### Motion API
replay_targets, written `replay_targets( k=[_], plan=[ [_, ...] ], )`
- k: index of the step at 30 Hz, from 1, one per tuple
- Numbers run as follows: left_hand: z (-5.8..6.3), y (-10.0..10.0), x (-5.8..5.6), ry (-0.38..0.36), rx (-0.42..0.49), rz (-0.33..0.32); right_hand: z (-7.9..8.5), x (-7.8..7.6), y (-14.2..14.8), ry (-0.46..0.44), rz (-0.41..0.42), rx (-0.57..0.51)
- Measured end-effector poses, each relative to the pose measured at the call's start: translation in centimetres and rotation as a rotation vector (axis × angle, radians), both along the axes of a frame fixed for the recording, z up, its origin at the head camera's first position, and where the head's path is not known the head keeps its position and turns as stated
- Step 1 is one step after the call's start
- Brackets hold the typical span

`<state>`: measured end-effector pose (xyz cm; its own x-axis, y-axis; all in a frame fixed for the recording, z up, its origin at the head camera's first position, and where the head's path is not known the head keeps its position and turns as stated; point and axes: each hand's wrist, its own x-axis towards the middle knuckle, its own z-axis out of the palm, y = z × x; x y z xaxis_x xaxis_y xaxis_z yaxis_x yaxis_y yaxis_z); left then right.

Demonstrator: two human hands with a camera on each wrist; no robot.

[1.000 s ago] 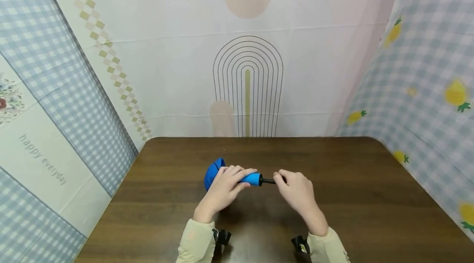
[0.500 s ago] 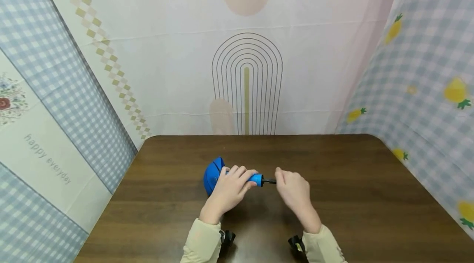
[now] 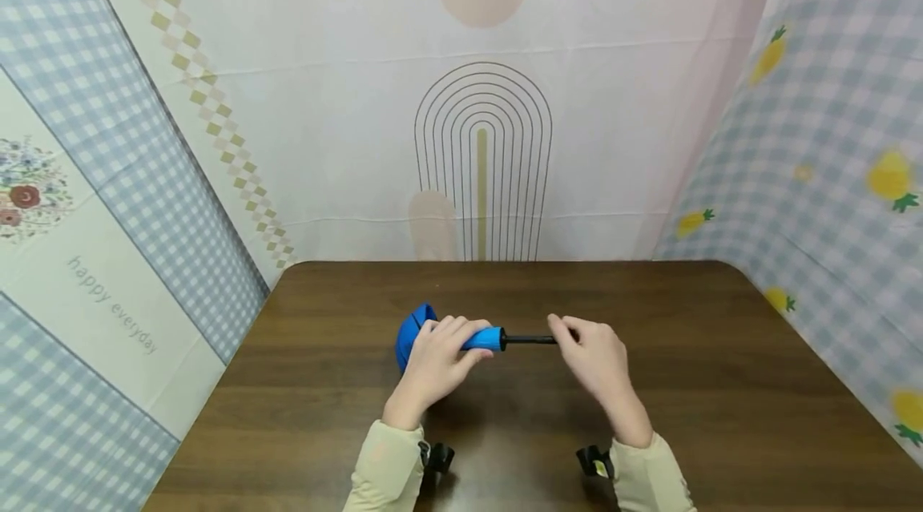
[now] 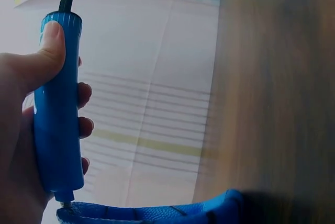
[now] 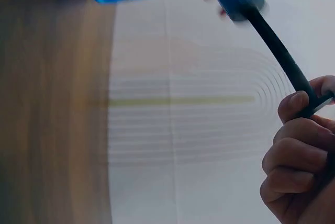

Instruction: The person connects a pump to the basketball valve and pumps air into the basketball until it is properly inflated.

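Here we have the left hand [image 3: 438,352] with fingers wrapped round the blue pump [image 3: 485,338], above the surface [image 3: 324,388], its nozzle [image 4: 64,196] at the caved-in blue ball [image 3: 413,333]; the right hand's [image 3: 594,356] fingers curl round the black handle [image 5: 314,105]. It should prove light, stiff, slick; we'd grip barrel [image 4: 58,130] and handle. And more black rod [image 3: 530,340] shows than 0.5 s ago!

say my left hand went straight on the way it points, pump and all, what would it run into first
Probably the white hanging cloth behind the table: beyond your left hand and its blue pump, the way looks free in the head view, though depth is hard to judge.
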<state>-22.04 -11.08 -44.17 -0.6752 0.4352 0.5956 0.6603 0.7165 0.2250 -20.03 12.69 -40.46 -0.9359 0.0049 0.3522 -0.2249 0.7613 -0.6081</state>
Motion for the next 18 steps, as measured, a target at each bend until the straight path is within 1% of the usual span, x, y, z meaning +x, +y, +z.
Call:
replay_targets(
  k=[2,4,7,10,13,14,16,18],
  plan=[
    [0.1,-0.1,0.0,-0.016,0.021,0.011,0.5,0.1,0.7,-0.016,-0.01,-0.041],
    [0.1,0.0,0.0,-0.027,0.039,0.018,1.0,0.2,0.8,-0.036,-0.005,-0.063],
    [-0.1,0.5,0.2,-0.02,0.022,0.03,1.3,0.5,-0.1,-0.08,0.025,-0.04],
    [-0.4,1.5,0.6,-0.001,-0.054,0.04,0.8,0.5,-1.5,-0.15,0.028,-0.005],
    [-0.7,2.4,0.8,0.015,-0.12,0.037,-0.2,0.3,-2.5,-0.216,0.032,-0.017],
    [-0.8,2.6,0.9,0.017,-0.127,0.036,-0.5,0.2,-2.7,-0.228,0.036,-0.026],
    [-0.8,2.8,0.9,0.014,-0.107,0.029,-0.8,0.1,-2.8,-0.24,0.06,-0.047],
    [-0.8,2.7,0.7,0.011,-0.079,0.022,-0.9,0.1,-2.7,-0.243,0.094,-0.045]
  ],
)
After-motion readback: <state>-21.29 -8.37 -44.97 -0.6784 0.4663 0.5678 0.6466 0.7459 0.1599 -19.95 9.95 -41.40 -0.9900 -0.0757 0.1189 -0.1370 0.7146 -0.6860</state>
